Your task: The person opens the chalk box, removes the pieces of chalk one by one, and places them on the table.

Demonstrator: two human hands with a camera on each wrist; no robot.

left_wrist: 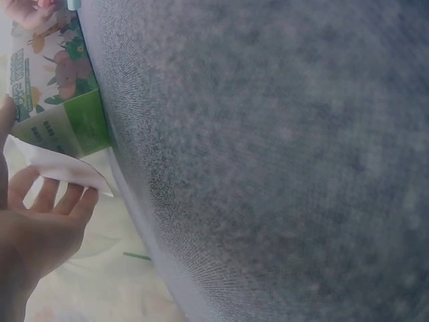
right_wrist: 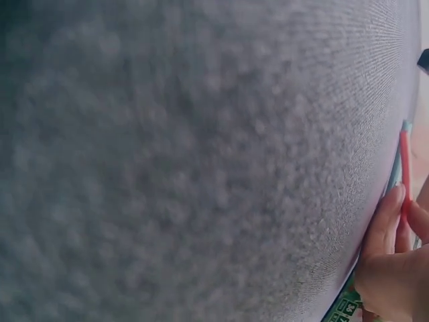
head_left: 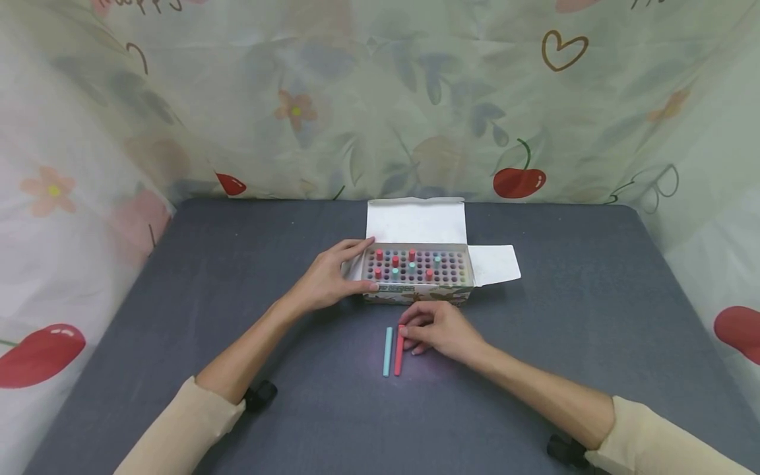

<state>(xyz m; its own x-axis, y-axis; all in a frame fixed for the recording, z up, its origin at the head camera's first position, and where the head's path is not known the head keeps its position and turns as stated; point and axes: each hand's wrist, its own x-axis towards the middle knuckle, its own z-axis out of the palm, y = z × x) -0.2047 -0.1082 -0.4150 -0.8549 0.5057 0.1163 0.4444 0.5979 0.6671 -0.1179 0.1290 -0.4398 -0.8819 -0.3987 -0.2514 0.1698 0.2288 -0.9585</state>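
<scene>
A printed cardboard box point(head_left: 415, 294) stands with its lid folded back, and a tray of round holes point(head_left: 454, 267) shows inside. Several red and light-blue chalk sticks poke up from the holes. My left hand point(head_left: 325, 280) holds the box's left end, thumb at the front corner and a finger at the back; in the left wrist view its fingers lie against a white side flap point(left_wrist: 64, 166). In front of the box, my right hand point(head_left: 445, 331) pinches the upper end of a red chalk stick point(head_left: 398, 359). Beside it on the table lies a light-blue chalk stick point(head_left: 388, 353).
The box's lid flap point(head_left: 417, 221) leans toward the back, and another white flap point(head_left: 495, 265) sticks out on the right. A dark grey cloth point(head_left: 522, 422) covers the table. Patterned curtain point(head_left: 356, 145) hangs behind and at both sides.
</scene>
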